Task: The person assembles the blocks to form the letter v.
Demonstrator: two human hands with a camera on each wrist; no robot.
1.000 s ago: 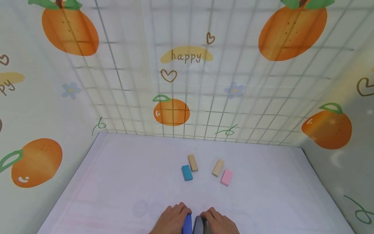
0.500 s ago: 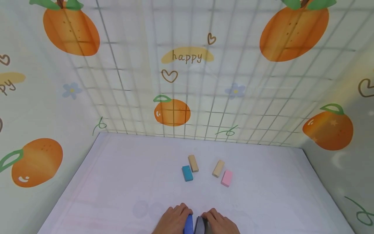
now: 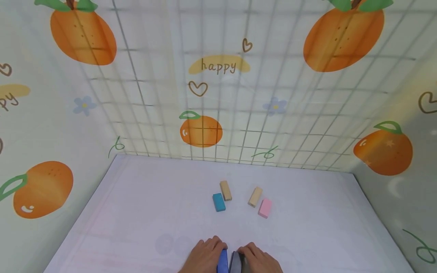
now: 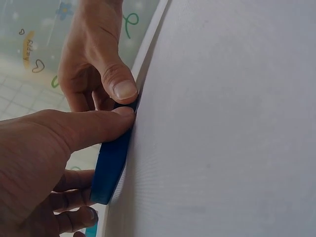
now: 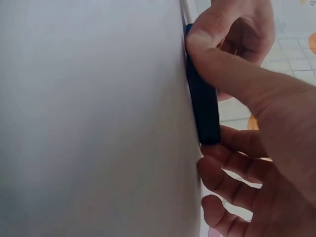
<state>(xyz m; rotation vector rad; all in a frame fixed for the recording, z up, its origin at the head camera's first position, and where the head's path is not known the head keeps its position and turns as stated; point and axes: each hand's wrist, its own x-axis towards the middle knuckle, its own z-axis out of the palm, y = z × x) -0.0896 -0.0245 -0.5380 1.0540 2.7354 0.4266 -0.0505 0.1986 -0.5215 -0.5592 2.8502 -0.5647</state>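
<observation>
At my fingers (image 3: 217,245), a blue oblong block (image 3: 222,262) and a grey oblong block (image 3: 235,262) — behind, a pale backdrop (image 3: 232,98), grid-lined, printed with oranges.

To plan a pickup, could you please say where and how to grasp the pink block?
Probably pinch the pink block across its near end, from the person's side: it lies flat, and that end extends past the neighbouring wooden block.

Bare left grip (image 3: 205,254) and bare right grip (image 3: 261,258), jointed fingers (image 4: 74,198), right thumbnail (image 4: 126,90) short and broad.
</observation>
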